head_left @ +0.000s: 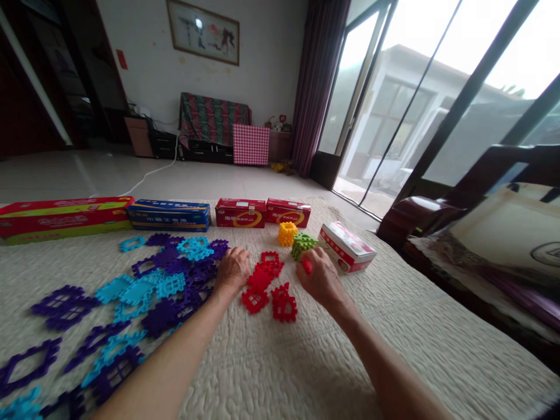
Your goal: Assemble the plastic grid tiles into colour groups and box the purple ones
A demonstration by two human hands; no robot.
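My right hand (322, 279) is closed around a small red plastic piece (307, 266), mostly hidden by the fingers. Just beyond it stands a block of green interlocking pieces (303, 245), with a yellow ring-shaped block (287, 233) behind. My left hand (235, 268) rests low over the cover with its fingers loosely bent and nothing visible in them. Between the hands lie several loose red notched tiles (259, 279), one a window-like frame (255, 300). To the left hand's left spreads a heap of purple tiles (168, 256) and light-blue tiles (140, 289).
A white-and-red box (347, 247) stands right of the green block. Along the far edge are two red boxes (240, 213), a blue box (170, 216) and a long red-green box (65, 219). Everything rests on a quilted beige cover (271, 367). A dark wooden armrest (415, 213) borders the right.
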